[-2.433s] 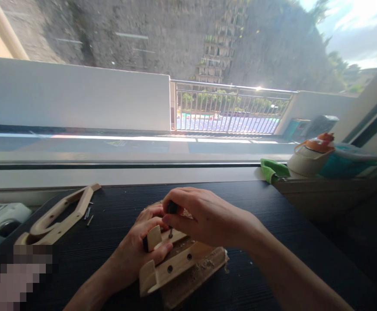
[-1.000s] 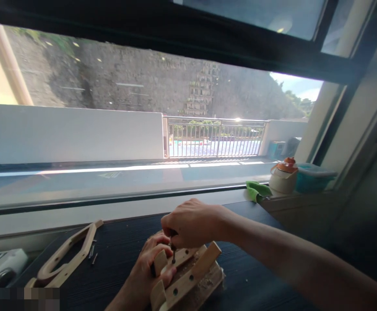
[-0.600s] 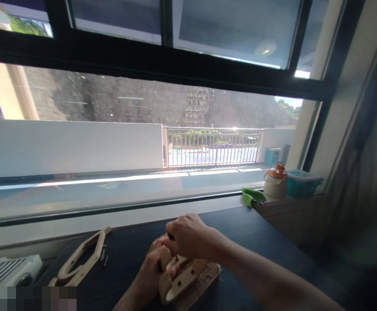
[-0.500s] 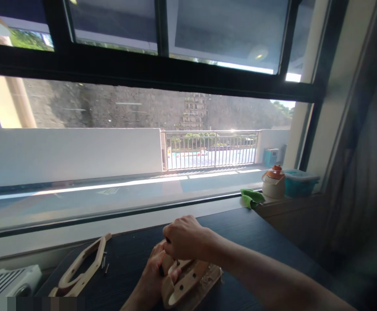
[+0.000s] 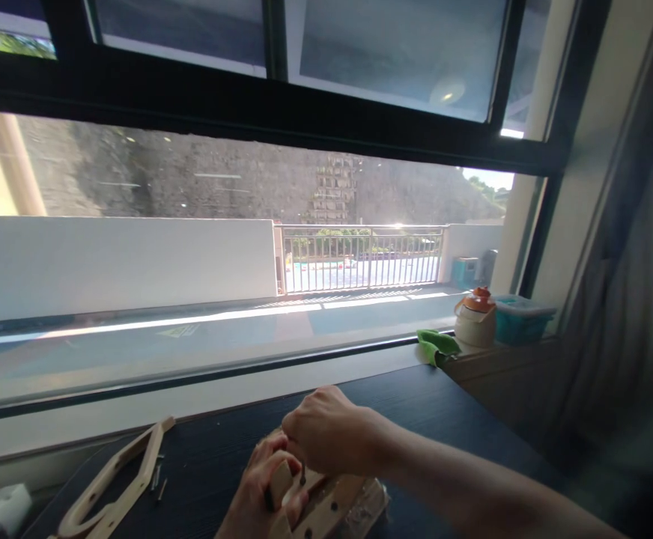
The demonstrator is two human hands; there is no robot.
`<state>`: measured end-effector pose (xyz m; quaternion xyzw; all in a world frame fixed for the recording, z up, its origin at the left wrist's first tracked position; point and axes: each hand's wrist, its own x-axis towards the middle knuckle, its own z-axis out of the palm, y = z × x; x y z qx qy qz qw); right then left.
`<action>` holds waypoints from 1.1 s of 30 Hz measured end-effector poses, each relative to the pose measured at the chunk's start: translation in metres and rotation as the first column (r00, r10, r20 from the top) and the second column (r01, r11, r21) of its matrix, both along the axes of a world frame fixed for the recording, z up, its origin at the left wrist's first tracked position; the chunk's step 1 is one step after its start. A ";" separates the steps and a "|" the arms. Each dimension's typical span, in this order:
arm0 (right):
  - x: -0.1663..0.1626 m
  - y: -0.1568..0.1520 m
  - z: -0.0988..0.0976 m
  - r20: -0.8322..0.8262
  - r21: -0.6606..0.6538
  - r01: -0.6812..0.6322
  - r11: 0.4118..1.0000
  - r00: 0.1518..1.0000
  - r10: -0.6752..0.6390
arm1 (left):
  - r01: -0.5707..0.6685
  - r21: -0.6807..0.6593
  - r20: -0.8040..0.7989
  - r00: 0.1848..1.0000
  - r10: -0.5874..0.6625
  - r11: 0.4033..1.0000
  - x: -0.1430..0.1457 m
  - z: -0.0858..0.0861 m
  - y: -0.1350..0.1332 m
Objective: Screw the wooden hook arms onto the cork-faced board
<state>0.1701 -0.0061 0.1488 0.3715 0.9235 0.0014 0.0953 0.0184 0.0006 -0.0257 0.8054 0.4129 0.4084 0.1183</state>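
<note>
My left hand [image 5: 259,483] is wrapped round a pale wooden part with dark holes [image 5: 332,505] at the table's front. Its fingers curl over the part's near end. My right hand [image 5: 329,427] is a closed fist right above, touching or nearly touching the left fingers. Just below the fist shows a short dark shaft [image 5: 303,474]; what the fist holds is mostly hidden. Beside the wooden part lies a clear, crinkled bag-like thing [image 5: 368,505]. To the left rests a second wooden frame [image 5: 121,479], with several metal screws [image 5: 158,479] beside it.
A dark table [image 5: 416,419] stands against the window sill. On the sill are a green cloth [image 5: 436,346], a cream jar with an orange-brown top [image 5: 474,318] and a teal tub [image 5: 522,318]. A white slatted device [image 5: 1,513] is at lower left.
The view has shifted a little, so the left frame and white device sit lower and further left. My right fist stays over the wooden part, and the dark shaft under it now shows.
</note>
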 end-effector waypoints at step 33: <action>0.021 0.003 0.016 -0.025 -0.023 -0.105 0.994 0.994 0.104 | -0.015 -0.076 -0.004 1.000 0.015 0.997 0.002 0.013 -0.008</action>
